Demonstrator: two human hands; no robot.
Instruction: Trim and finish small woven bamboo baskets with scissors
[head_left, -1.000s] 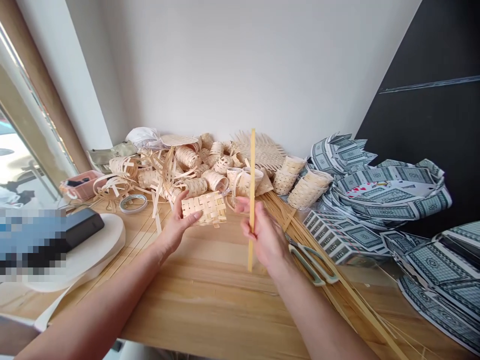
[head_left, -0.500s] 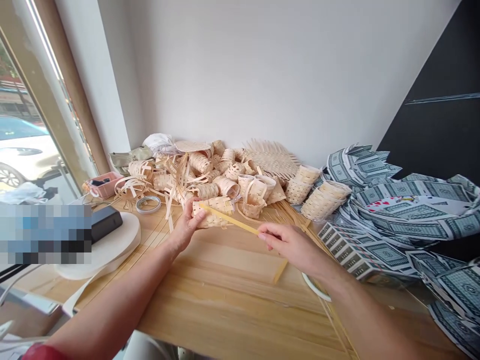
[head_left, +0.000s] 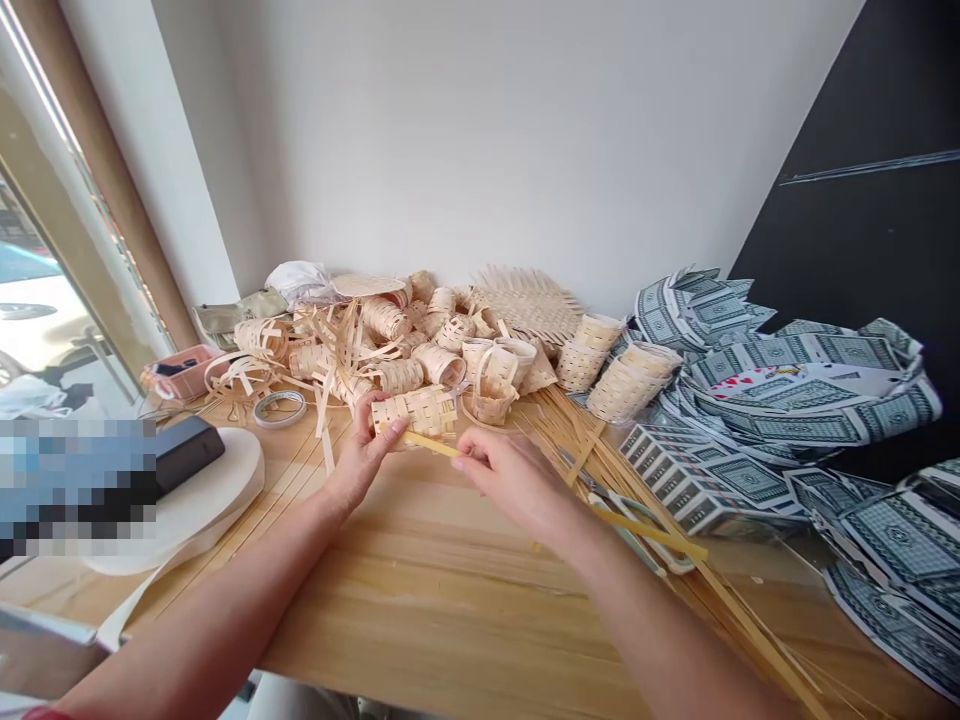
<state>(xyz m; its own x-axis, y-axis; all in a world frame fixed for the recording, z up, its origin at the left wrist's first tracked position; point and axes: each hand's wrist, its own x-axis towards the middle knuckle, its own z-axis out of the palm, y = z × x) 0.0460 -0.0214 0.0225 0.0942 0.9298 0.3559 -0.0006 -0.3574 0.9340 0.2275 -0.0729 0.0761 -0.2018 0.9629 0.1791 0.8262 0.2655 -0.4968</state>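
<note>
My left hand (head_left: 366, 445) is closed around a small woven basket (head_left: 421, 408) lying on its side, its thumb pressed over a yellow weaving strip (head_left: 435, 446). The strip runs from under that thumb to my right hand (head_left: 499, 468), which pinches it between thumb and fingers just right of the basket. A length of yellow strip (head_left: 652, 530) shows beyond my right forearm. Just behind the basket, a little handled basket (head_left: 493, 385) stands upright on the wooden table (head_left: 420, 570).
Woven cylinders and loose strips (head_left: 337, 345) are heaped along the wall. Two woven cups (head_left: 634, 382) lean near folded playing-card baskets (head_left: 810, 390) on the right. Scissors (head_left: 645, 535) lie by my right forearm. At left are a tape roll (head_left: 279, 408), a pink box (head_left: 184, 370) and a white strip coil (head_left: 240, 490).
My right hand has moved left along the strip, closer to the basket. The strip's far end has swung out to the right, past my forearm. The camera view has shifted slightly right.
</note>
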